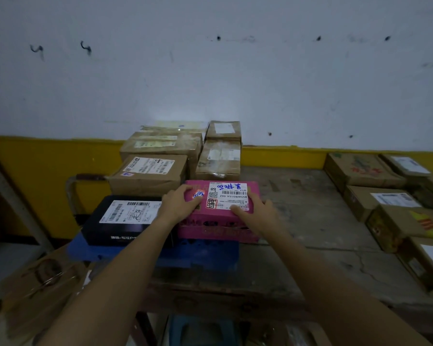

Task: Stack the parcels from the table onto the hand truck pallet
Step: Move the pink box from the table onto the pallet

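Both hands hold a flat pink cardboard parcel (219, 211) at the near right of the blue pallet deck (160, 253) of the hand truck. The left hand (181, 202) lies on the parcel's top left corner, fingers spread flat over the lid, while the right hand (256, 212) clasps the right edge with its thumb pressed on the white shipping label (229, 196); each grip is closed on the parcel. The label is glossy and rectangular, printed with a barcode, a QR code and the code "B55WB015A-002", with blue handwritten characters and "68" along one side; a red stamped sticker sits at its left end. The pink box's front face shows dark printed lettering that is too blurred to read.

Just left of it lies a matte black box (121, 221), low and rectangular, carrying its own white barcode label with black handwriting. Behind these two, brown cardboard cartons (150, 173) wrapped in shiny clear tape are stacked in rows toward the wall, each with a white label. The truck's dark metal handle (71, 186) curves up at the left.

To the right stretches the worn, cracked grey counter (310, 221), with more brown cartons (385, 201) ranged along its right edge, some printed with red and yellow markings.
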